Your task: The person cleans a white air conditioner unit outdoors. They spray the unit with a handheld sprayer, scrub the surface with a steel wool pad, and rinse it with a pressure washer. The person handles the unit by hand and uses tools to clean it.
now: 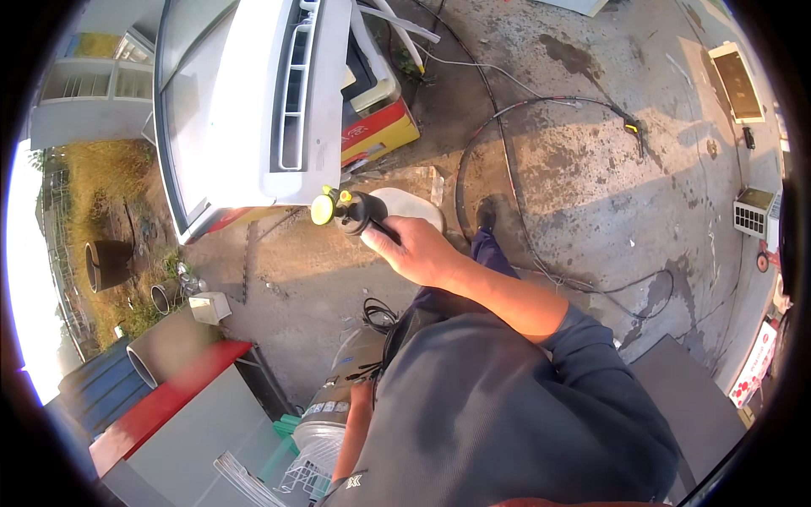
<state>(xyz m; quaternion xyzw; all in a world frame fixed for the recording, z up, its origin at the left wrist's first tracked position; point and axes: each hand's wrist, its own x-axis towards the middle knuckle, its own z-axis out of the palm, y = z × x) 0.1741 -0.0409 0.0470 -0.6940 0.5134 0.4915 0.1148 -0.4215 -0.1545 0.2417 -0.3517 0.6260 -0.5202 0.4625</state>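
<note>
My right hand [414, 249] is closed round the handle of a black hand sprayer [359, 214] with a yellow-green round knob and a small yellow nozzle. The sprayer is beside the near end of a white wall air-conditioner unit [245, 110], whose long slotted outlet faces up. Just behind the sprayer is a pale rounded shape [411, 203]; I cannot tell whether the two are joined. My left hand [361, 390] hangs low at my left side, next to dark cords [378, 317]; its fingers are hidden.
A black hose [504, 144] loops over the concrete, ending in a spray lance [632, 127]. A red and yellow box [384, 135] is under the white unit. At left lie a red-edged panel [186, 389], pipes and pots; wire racks [312, 469] are at lower left.
</note>
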